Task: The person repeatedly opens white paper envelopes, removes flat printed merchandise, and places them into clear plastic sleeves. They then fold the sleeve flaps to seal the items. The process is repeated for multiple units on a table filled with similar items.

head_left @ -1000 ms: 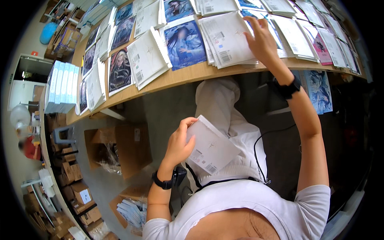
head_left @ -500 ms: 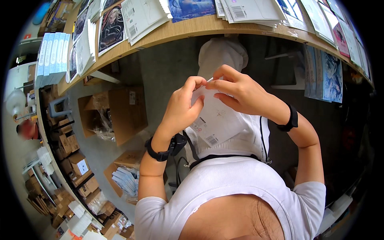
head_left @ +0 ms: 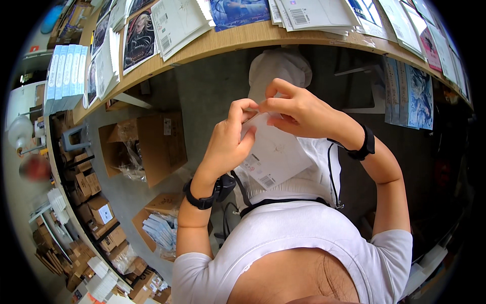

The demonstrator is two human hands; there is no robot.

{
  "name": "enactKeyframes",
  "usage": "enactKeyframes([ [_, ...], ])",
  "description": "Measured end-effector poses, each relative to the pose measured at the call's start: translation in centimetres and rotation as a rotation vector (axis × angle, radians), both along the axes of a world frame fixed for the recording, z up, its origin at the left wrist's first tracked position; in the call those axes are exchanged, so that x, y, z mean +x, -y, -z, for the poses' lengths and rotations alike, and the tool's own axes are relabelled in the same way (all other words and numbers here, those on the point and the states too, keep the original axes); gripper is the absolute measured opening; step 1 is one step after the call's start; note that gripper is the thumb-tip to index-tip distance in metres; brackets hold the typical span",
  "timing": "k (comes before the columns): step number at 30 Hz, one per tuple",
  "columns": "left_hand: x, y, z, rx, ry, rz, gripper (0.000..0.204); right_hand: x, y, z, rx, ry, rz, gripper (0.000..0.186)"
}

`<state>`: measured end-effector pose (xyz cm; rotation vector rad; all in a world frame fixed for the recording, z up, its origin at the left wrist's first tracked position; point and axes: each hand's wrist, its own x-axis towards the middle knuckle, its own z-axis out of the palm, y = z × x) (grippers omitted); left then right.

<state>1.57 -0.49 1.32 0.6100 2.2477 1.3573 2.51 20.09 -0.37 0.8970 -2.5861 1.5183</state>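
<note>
A flat white envelope-like packet [head_left: 278,152], printed with a barcode and small marks, hangs over my lap. My left hand [head_left: 233,131] pinches its top edge from the left, thumb and fingers closed on it. Close beside it, my right hand [head_left: 298,109] grips the same top edge with bent fingers. The fingertips of both hands nearly meet there, and they hide most of that edge. Whatever may be inside the packet cannot be seen.
Ahead curves a wooden table [head_left: 212,50] bearing stacks of white packets [head_left: 177,25] and picture cards [head_left: 140,40]. Blue-white boxed sets [head_left: 66,71] stand at its left, more blue books [head_left: 410,96] at right. Open cartons [head_left: 162,144] sit on the floor at left, near shelving with boxes.
Both hands have shifted very slightly left and stay at the packet's top edge. My right fingers have moved a little along it. The packet has barely tilted.
</note>
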Motion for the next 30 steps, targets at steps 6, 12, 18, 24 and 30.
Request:
enactKeyframes([
  [6,-0.2,-0.1,-0.3,-0.016,0.019,0.070,0.037,-0.3,-0.7,0.1,-0.033,-0.047,-0.019,0.017],
  [12,-0.4,0.2,-0.4,-0.049,0.073,0.104,0.036,0.2,-1.5,-0.2,-0.102,0.317,0.072,0.029],
  [18,-0.6,0.6,0.0,0.010,0.122,0.096,0.039,2.7,-2.7,3.3,-0.073,0.639,-0.092,0.027],
  [24,-1.3,1.3,0.7,0.047,0.192,0.120,0.042,5.3,-4.2,3.5,-0.165,0.871,-0.146,0.034],
  [30,-1.6,2.5,2.9,0.052,0.227,-0.017,0.045,6.4,-8.9,0.9,-0.533,0.630,0.219,0.064],
])
